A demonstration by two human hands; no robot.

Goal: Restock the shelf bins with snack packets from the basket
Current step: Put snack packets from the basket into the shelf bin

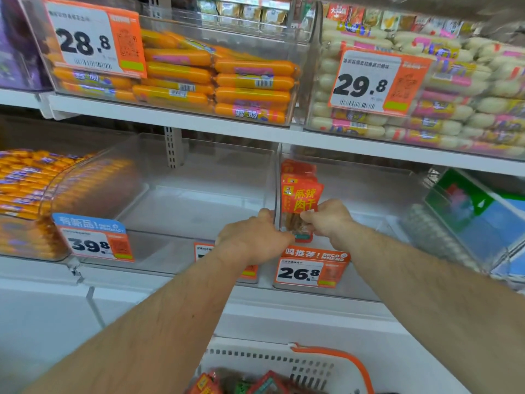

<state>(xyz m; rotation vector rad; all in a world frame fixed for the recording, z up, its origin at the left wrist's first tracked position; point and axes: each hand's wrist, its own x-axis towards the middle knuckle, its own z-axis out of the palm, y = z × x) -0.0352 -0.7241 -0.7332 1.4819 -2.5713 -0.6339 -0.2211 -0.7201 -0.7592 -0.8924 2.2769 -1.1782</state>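
Several orange-red snack packets [301,194] stand upright in a row at the left wall of a clear shelf bin [369,194] tagged 26.8. My right hand [331,220] pinches the front packet at its lower right edge. My left hand [252,240] curls over the clear divider wall between this bin and the bare bin [199,206] to its left, touching the packet's lower left. Below, a white basket [312,365] with an orange handle holds more red packets [267,383].
The upper shelf carries bins of orange sausages [221,78] and white sausages [443,89] behind price tags. A bin of orange sausages [25,189] sits at lower left, and a bin with blue-green packs [477,220] at right. A white shelf ledge [170,282] runs below.
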